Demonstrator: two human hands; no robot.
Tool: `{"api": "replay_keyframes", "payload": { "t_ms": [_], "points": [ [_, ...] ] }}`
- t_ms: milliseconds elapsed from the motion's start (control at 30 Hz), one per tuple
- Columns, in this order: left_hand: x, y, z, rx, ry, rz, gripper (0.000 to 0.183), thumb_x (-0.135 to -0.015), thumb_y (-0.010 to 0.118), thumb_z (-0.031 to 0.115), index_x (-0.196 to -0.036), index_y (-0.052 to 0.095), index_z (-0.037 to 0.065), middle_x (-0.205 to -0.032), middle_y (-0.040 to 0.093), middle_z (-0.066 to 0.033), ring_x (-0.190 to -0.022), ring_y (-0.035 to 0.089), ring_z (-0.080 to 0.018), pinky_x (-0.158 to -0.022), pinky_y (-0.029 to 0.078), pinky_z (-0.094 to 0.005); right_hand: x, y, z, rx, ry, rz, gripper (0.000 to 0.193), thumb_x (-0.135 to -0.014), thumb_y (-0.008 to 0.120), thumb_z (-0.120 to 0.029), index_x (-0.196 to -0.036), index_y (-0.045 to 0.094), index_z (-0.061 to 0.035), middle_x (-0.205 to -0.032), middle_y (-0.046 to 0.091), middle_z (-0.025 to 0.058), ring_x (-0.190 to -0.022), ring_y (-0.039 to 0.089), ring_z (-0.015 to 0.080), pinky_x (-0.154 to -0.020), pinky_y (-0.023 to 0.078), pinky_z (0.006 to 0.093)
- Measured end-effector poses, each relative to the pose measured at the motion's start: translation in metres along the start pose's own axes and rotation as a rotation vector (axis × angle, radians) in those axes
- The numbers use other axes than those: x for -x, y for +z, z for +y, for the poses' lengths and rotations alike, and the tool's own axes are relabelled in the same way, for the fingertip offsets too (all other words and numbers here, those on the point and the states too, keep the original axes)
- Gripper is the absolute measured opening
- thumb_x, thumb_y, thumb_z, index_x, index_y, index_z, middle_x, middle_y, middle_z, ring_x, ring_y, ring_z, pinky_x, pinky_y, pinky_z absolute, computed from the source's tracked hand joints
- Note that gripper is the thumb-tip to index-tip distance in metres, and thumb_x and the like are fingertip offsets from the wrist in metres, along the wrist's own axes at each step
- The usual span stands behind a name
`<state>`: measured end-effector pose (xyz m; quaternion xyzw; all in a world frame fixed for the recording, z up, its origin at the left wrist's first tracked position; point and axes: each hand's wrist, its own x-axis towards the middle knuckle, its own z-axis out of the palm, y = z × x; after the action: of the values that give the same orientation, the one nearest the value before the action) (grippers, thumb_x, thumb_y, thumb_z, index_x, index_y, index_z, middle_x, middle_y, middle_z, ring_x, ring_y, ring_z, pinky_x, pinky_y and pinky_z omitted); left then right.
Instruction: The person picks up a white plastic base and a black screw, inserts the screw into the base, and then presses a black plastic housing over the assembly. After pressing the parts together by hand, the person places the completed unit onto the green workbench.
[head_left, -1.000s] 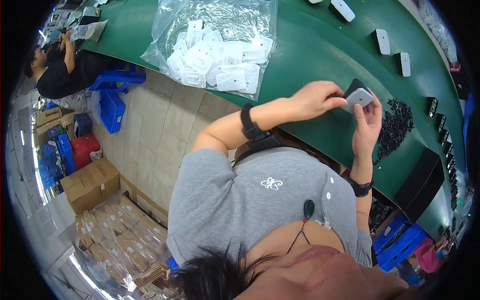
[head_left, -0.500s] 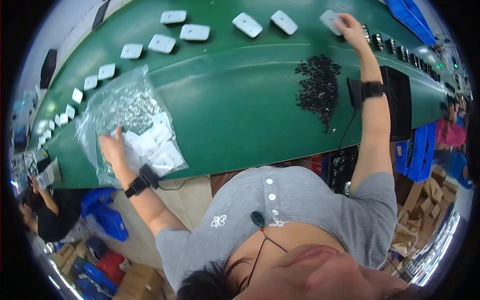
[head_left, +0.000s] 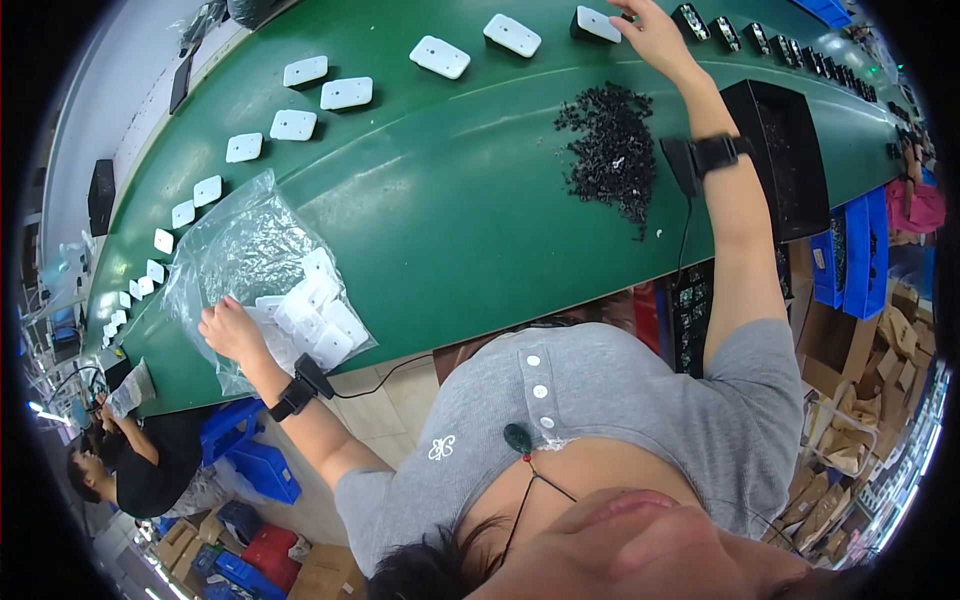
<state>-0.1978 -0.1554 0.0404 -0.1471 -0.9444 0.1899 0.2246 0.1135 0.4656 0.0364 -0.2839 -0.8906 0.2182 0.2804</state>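
Reaching into the upper right of the frame, the right hand (head_left: 650, 35) has its fingertips at the right end of a white-topped black box (head_left: 597, 25); from here I cannot tell whether they pinch it or merely touch it. That end-on approach, I judge, leaves the white face unobstructed. At the left of the frame, the left hand (head_left: 232, 328) is over white plastic covers (head_left: 318, 303) in a clear plastic bag (head_left: 235, 240), fingers curled; whether they close on a cover, I cannot make out. The covers bunch at the bag's lower right, which puts them within easy reach. Farther out, I see other white-topped boxes (head_left: 440, 57) spaced leftward along the green table (head_left: 470, 200), and open black housings (head_left: 727, 34) lining the upper right. A heap of small black parts (head_left: 612, 135) lies between the hands, probably for ready access; a black tray (head_left: 797, 175) sits right of it.
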Motion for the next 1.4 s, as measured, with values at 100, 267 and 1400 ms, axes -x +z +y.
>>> {"api": "replay_keyframes", "payload": {
  "t_ms": [100,267,1400],
  "points": [
    [0.002,-0.015,0.001,0.186,-0.044,0.131,0.025,-0.093,0.056,0.024,-0.089,0.070,0.004,-0.095,0.066,-0.0132,-0.085,0.061,-0.0311,-0.073,0.050,-0.0429,0.052,-0.025,-0.031,-0.087,-0.088,0.029,0.026,-0.089,0.065,-0.017,-0.113,0.064,-0.0059,-0.096,0.064,0.0037,-0.090,0.060,0.0132,-0.079,0.047,0.0262],
    [0.024,-0.077,0.041,1.102,-0.246,0.154,0.025,-0.097,0.057,0.023,-0.094,0.066,0.000,-0.078,0.068,-0.0088,-0.065,0.063,-0.0162,-0.061,0.049,-0.0288,0.148,-0.047,-0.059,-0.009,0.076,0.014,0.023,-0.086,0.069,-0.015,-0.106,0.067,-0.0049,-0.090,0.060,0.0033,-0.080,0.057,0.0130,-0.072,0.047,0.0251],
    [0.140,-0.226,0.339,1.894,0.473,-0.504,0.011,-0.088,0.062,-0.001,-0.097,0.067,0.001,-0.082,0.061,-0.0072,-0.058,0.060,-0.0113,-0.053,0.048,-0.0231,0.183,-0.025,-0.062,-0.374,0.208,0.100,0.011,-0.088,0.066,-0.008,-0.096,0.065,0.0000,-0.088,0.066,0.0051,-0.077,0.060,0.0103,-0.074,0.049,0.0241]
  ]
}}
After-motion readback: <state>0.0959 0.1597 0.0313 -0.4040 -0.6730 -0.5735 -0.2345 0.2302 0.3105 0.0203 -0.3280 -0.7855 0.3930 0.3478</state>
